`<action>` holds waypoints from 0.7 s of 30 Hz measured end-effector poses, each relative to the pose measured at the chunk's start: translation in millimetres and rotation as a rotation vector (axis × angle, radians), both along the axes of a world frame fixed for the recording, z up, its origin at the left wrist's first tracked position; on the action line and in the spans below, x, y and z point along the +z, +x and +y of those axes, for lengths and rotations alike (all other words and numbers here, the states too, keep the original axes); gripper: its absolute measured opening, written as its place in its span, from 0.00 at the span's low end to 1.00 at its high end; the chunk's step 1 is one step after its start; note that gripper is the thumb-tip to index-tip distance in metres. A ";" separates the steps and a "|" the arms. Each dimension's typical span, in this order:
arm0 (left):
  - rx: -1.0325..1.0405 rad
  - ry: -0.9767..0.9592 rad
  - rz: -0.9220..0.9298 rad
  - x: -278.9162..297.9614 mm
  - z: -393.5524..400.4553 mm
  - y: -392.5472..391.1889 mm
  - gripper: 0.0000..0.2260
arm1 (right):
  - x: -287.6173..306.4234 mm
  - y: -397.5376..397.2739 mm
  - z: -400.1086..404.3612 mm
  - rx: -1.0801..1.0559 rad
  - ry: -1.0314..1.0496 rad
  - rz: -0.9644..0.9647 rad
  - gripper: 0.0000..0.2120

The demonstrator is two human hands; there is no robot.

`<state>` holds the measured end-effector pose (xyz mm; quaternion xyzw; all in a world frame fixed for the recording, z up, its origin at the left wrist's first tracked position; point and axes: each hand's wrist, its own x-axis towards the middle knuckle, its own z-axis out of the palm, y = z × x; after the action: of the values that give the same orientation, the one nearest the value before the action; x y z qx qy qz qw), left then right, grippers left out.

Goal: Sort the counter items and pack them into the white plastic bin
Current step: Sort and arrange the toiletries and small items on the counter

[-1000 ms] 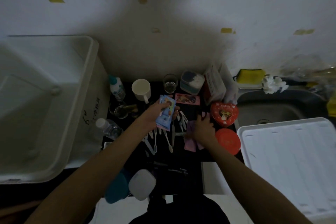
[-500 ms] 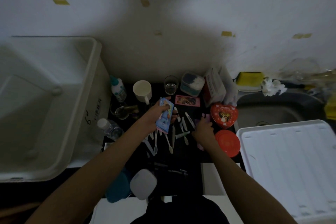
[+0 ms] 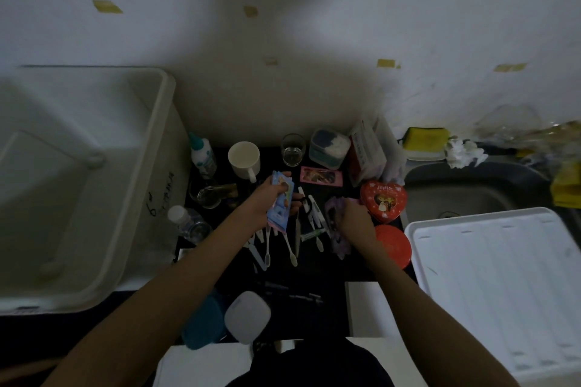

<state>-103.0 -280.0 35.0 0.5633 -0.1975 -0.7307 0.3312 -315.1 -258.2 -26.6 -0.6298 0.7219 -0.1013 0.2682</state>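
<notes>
Item: white plastic bin (image 3: 94,166), standing open at the far left of the dark bench (image 3: 314,280), its near wall just beside the clutter; nothing can be made out inside it in this dim light. Left hand (image 3: 264,207): clenched round a stack of flat blue sachets (image 3: 280,201), held above the bench, long axis running roughly from the wall toward the person. Right hand (image 3: 353,218): fingers curled onto a purple sachet (image 3: 334,229) lying on the bench just left of the red heart-shaped tin (image 3: 383,199); whether the sachet is already lifted cannot be told. Governing relation: the bin lies leftward of both hands, and the left hand is the nearer, with only a small bottle (image 3: 202,155), a clear water bottle (image 3: 188,223) and a glass jar (image 3: 209,196) between it and the bin wall. Judgement: the step in hand looks like gathering sachets into one bundle; the purple one would pass leftward to the stack, then the bundle would go over the bin rim. Also on the bench, unpacked: white mug (image 3: 244,160), drinking glass (image 3: 293,149), cotton-swab box (image 3: 328,148), pink packet (image 3: 320,176), toothbrushes (image 3: 292,248) strewn between the hands, long axes mostly wall-to-person, red round lid (image 3: 394,245). Right of the bench: white tray (image 3: 503,286) over the sink (image 3: 456,192).
</notes>
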 end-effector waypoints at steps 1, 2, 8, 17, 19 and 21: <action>0.011 -0.007 -0.014 -1.2 -0.4 0.1 0.17 | 6.7 -1.2 -2.4 -0.034 -0.044 -0.123 0.12; 0.004 -0.020 -0.035 -2.1 -1.5 0.2 0.17 | 17.4 -2.2 -5.6 -0.074 -0.063 -0.257 0.11; 0.013 -0.006 0.142 3.1 2.2 -16.6 0.19 | 79.1 21.3 -27.1 -0.113 0.056 -0.858 0.15; 0.031 0.013 0.183 -2.9 0.4 -14.9 0.06 | 34.5 -2.3 -25.8 0.077 0.043 0.004 0.12; 0.067 0.007 0.168 -4.7 0.0 -9.3 0.08 | 13.9 -5.6 -14.2 0.123 0.199 0.135 0.15; 0.090 -0.011 0.166 -7.8 -0.1 -3.4 0.13 | 1.2 -3.9 -6.9 0.122 0.224 0.200 0.19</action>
<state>-106.5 -280.1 27.2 0.5073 -0.1478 -0.7582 0.3819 -319.0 -265.1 -25.4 -0.6454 0.7123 0.0596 0.2694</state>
